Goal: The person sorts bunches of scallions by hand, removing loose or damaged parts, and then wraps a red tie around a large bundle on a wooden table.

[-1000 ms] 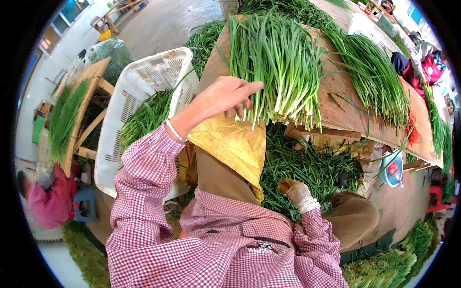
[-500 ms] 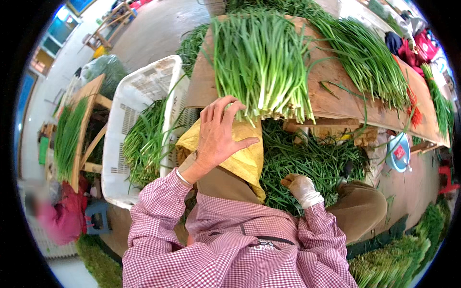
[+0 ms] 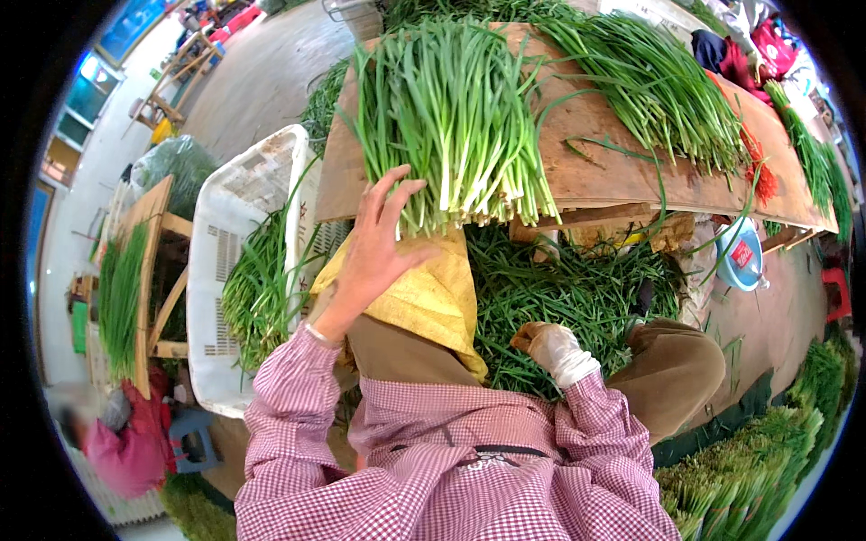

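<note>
A loose bunch of garlic chives (image 3: 456,122) lies on the wooden tabletop (image 3: 586,180) ahead of me, pale cut ends toward me. My left hand (image 3: 374,248), bare, is raised at the near left corner of that bunch. Its fingers are apart and nothing is in them; whether the fingertips touch the stems I cannot tell. Below the table edge my right hand (image 3: 546,347), in a pale glove with brownish fingertips, hangs over a heap of loose green leaves (image 3: 577,288). Its fingers are curled in, and their inner side is hidden. A yellow cloth (image 3: 424,298) covers my left thigh.
On my left stands a white plastic crate (image 3: 212,316) holding more chives. Another bunch (image 3: 649,90) lies farther right on the table, beside red ties (image 3: 760,167). A light-blue bucket (image 3: 740,257) hangs below. A person in pink (image 3: 126,455) sits at lower left; stacked greens (image 3: 749,469) fill the lower right.
The view has shifted, so the table and bunch appear farther left. My left hand is now more upright, its fingers along the bunch's left edge. The right hand stays nearly in place.
</note>
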{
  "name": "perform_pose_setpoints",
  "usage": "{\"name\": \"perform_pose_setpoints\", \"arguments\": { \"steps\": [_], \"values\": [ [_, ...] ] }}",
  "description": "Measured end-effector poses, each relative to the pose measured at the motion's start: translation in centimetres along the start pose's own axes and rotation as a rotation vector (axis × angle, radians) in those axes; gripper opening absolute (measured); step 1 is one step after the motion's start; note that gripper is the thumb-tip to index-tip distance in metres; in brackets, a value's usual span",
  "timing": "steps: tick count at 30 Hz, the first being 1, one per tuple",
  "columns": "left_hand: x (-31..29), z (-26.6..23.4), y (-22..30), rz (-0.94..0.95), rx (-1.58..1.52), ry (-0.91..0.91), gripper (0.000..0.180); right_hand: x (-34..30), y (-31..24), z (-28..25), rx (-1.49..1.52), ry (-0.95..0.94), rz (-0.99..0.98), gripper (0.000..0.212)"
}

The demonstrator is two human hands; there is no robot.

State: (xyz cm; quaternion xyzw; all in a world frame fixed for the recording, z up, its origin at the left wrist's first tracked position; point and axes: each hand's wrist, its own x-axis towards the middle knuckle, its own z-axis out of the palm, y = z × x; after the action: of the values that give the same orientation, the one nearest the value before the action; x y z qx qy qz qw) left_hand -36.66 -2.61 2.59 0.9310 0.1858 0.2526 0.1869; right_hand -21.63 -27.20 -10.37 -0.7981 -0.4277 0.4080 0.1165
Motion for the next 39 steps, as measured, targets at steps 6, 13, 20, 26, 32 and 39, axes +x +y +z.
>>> {"name": "perform_pose_setpoints", "arguments": {
  "steps": [6,13,20,26,32,39],
  "values": [
    [2.3,-5.5,1.1,0.156,-0.138,0.004,0.058,-4.6,-4.1,-9.8,0.941,0.279,-0.419,0.023],
    [8.7,-3.6,-2.5,-0.065,-0.338,0.221,0.055,4.6,-5.6,-19.0,0.153,1.090,-0.668,0.033],
    [5.2,-1.3,-6.6,-0.472,-0.572,0.194,0.061,10.9,-6.1,-21.8,-0.544,0.961,-0.413,0.025],
    [3.1,-1.0,-7.6,-0.559,-0.771,0.224,0.062,6.1,-1.2,-23.7,-0.678,0.863,-0.182,0.021],
    [3.6,-1.2,-5.1,-0.550,-0.801,0.165,0.064,-3.7,-1.4,-27.2,-0.455,0.664,0.249,0.022],
    [4.8,0.8,-6.4,-0.565,-0.920,0.197,0.089,5.7,-10.1,-21.0,0.545,0.628,-0.321,0.067]
  ]
}}
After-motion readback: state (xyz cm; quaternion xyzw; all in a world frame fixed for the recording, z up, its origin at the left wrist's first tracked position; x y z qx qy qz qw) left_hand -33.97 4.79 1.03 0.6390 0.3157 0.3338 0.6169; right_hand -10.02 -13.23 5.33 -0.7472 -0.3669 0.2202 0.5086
